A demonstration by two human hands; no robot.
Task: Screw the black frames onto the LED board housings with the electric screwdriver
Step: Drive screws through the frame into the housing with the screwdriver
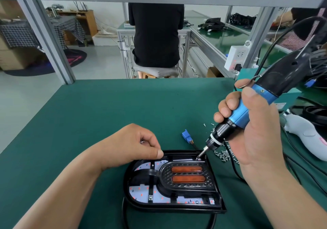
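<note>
A black LED board housing (pixel 217 196) lies on the green mat near me, with a white LED board (pixel 139 194) inside and a black frame (pixel 187 184) with two orange lenses on top. My right hand (pixel 254 128) grips the blue and black electric screwdriver (pixel 247 112). Its bit (pixel 200 155) stands on a screw at the housing's far right corner. My left hand (pixel 139 144) rests by the housing's far edge, fingers curled round a few small screws (pixel 142 141), thumb against the rim.
Loose screws (pixel 223 155) lie scattered right of the housing. A blue connector (pixel 186 136) with a black cable sits behind it. A grey tool (pixel 304 136) and cables lie at the right edge. A person sits at another bench beyond the table.
</note>
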